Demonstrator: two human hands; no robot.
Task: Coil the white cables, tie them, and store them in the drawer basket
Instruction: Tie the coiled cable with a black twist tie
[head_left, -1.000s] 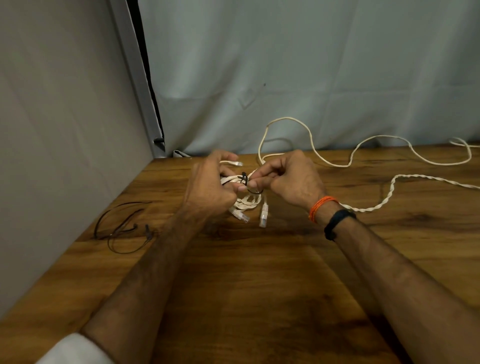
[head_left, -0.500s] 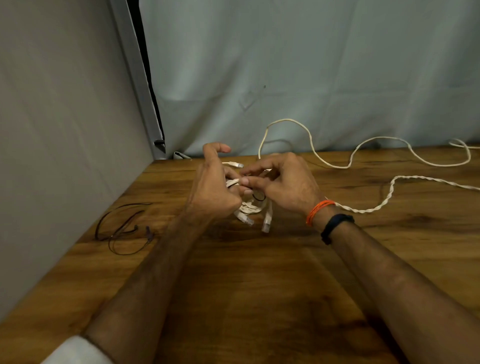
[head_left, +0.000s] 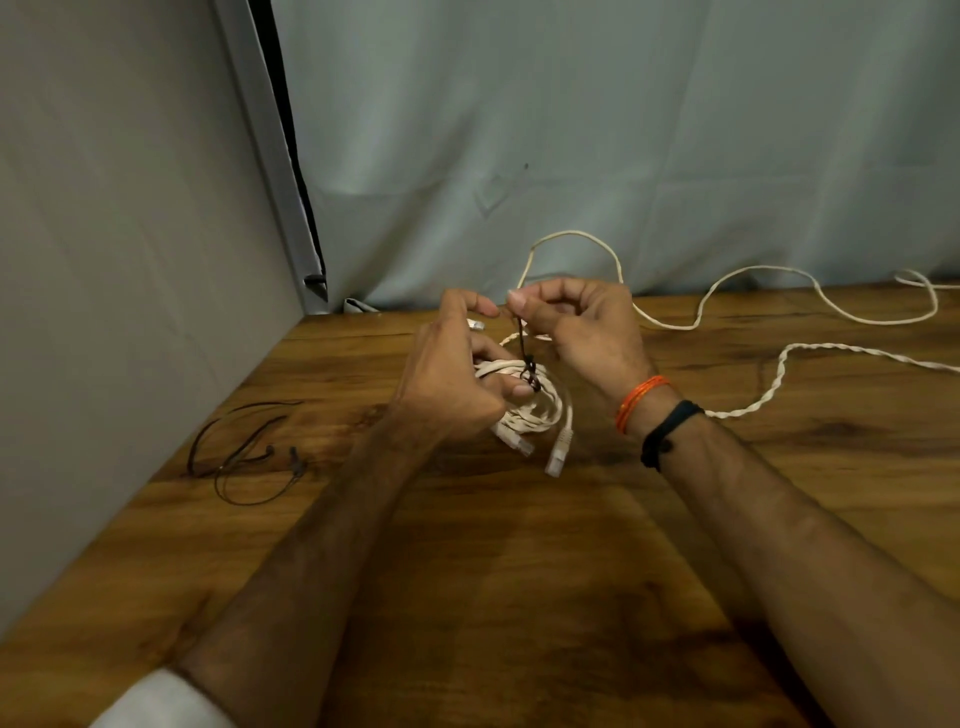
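We see the coiled white cable bundle with its clear plastic plugs held just above the wood-grain table, near the back left corner. A thin dark tie wraps its strands and runs taut upward. Our left hand is closed around the coil; our right hand pinches the tie's upper end between thumb and forefinger. Behind and to the right, a loose white cable snakes along the table's back edge, partly twisted. More thin dark ties lie left, near the grey wall. The near tabletop is open; pale creased fabric hangs behind.
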